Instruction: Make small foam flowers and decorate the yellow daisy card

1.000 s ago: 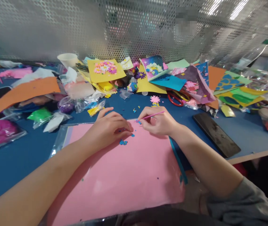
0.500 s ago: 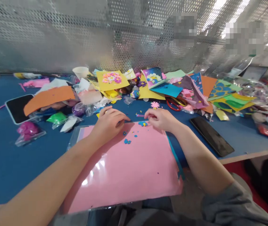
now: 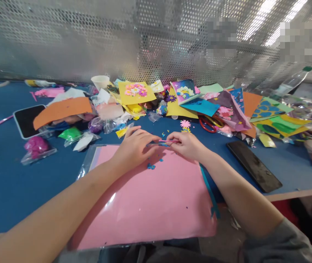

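Note:
My right hand (image 3: 184,145) is closed around a thin pink stick tool (image 3: 168,141), which points left toward my other hand. My left hand (image 3: 139,146) is apart at the fingers, with its fingertips by the tool's tip; whether they touch it I cannot tell. Below both hands lies a pink sheet (image 3: 150,204) in a clear plastic sleeve. A small blue clay flower (image 3: 151,167) rests on it near my left hand, with a few blue bits (image 3: 161,160) beside it. Another blue piece (image 3: 163,144) at the sheet's top edge is partly hidden by the hands and tool.
Behind the hands are a pink clay flower (image 3: 185,124), red-handled scissors (image 3: 207,124) and a heap of coloured papers (image 3: 202,106). A dark phone (image 3: 254,166) lies at right, another phone (image 3: 29,120) at left. Bagged magenta clay (image 3: 36,147) sits on the blue table (image 3: 4,182).
My right hand has picked up the pink stick tool from the table behind the sheet. My left hand's fingertips are now closer to my right hand. The view has shifted slightly.

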Demonstrator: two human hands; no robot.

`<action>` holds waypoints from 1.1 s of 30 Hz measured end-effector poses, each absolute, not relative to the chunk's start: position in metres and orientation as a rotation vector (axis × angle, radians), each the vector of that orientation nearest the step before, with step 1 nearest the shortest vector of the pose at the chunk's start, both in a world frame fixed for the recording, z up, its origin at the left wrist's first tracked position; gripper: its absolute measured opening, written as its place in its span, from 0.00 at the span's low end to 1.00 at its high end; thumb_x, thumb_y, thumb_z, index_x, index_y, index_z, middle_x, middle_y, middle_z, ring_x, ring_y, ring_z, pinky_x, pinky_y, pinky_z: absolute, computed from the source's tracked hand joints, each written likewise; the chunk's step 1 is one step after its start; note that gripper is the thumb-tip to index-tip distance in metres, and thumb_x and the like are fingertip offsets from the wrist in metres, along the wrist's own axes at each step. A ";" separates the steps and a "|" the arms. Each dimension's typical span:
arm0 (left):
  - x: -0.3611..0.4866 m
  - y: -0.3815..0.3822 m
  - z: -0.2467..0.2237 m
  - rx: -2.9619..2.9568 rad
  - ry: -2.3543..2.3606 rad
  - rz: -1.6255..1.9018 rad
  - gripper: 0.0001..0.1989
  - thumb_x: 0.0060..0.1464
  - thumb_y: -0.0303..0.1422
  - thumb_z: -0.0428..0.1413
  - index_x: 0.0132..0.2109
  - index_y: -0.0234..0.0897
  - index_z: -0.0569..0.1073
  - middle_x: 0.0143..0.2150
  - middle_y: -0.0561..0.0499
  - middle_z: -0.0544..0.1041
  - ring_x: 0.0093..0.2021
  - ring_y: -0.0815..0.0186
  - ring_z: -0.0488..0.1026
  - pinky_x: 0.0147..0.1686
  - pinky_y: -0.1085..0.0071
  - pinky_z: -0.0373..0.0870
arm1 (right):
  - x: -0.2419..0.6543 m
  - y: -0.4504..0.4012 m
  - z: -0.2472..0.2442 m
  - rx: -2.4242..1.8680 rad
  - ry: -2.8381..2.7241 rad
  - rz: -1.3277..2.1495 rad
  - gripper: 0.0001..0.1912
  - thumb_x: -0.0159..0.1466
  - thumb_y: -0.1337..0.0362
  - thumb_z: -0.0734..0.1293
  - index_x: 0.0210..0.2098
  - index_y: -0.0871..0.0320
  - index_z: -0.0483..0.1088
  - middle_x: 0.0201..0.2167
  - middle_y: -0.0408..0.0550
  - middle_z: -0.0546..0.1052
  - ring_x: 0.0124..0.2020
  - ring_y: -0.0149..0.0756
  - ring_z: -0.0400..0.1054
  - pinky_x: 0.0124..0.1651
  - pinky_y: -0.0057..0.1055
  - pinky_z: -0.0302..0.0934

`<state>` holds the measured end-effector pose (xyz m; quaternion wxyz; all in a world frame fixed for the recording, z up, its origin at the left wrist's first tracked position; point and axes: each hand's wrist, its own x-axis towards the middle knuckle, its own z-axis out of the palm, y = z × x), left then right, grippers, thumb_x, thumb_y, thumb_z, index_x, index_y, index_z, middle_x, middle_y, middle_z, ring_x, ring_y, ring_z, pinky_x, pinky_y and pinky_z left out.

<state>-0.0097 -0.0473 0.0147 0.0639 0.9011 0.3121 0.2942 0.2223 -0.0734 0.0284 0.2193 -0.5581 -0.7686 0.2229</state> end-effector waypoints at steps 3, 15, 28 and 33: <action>-0.007 -0.049 0.015 2.669 0.964 0.904 0.15 0.65 0.43 0.54 0.50 0.43 0.79 0.43 0.51 0.83 0.46 0.59 0.76 0.62 0.55 0.58 | 0.210 -0.076 0.021 -1.340 -1.886 0.961 0.13 0.65 0.54 0.65 0.38 0.56 0.75 0.28 0.42 0.78 0.29 0.32 0.69 0.33 0.28 0.57; -0.005 -0.044 0.010 2.740 1.137 0.945 0.08 0.61 0.36 0.57 0.39 0.42 0.80 0.36 0.51 0.82 0.41 0.58 0.75 0.55 0.55 0.61 | 0.197 -0.072 0.018 -1.220 -1.589 0.968 0.13 0.65 0.52 0.67 0.32 0.55 0.69 0.19 0.35 0.59 0.21 0.26 0.50 0.26 0.27 0.46; -0.003 -0.044 0.013 2.747 0.936 1.372 0.09 0.67 0.37 0.56 0.37 0.44 0.78 0.34 0.56 0.83 0.38 0.64 0.76 0.56 0.60 0.62 | 0.187 -0.072 0.017 -1.243 -1.484 1.076 0.15 0.60 0.51 0.69 0.29 0.57 0.70 0.21 0.37 0.63 0.24 0.26 0.53 0.27 0.28 0.46; -0.002 -0.047 0.015 2.719 0.995 1.148 0.08 0.63 0.36 0.54 0.36 0.42 0.75 0.35 0.55 0.82 0.39 0.63 0.76 0.60 0.58 0.60 | 0.189 -0.073 0.018 -1.270 -1.659 0.954 0.16 0.62 0.52 0.68 0.27 0.57 0.68 0.22 0.38 0.65 0.27 0.28 0.55 0.31 0.29 0.51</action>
